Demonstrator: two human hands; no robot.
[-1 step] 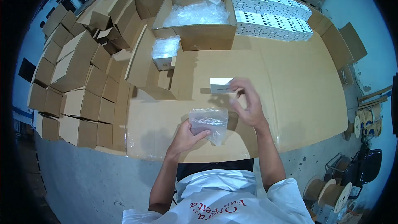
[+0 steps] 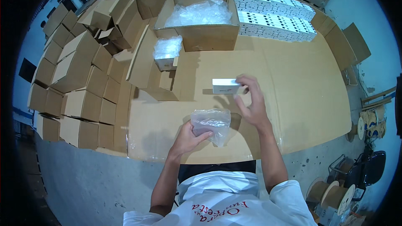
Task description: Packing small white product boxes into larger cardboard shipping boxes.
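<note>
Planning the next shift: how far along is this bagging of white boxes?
Done: one bagged box sits on the cardboard. In hand: the right hand holds a white box, and the left hand grips a clear plastic bag. Left: rows of white boxes remain stacked unbagged, with more bags in the open carton.

Packing warehouse: stacked cardboard cartons (image 2: 79, 88)

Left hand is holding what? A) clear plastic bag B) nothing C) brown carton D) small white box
A: the left hand grips the clear plastic bag over the cardboard-covered table, while the small white box is at the right hand.
</note>
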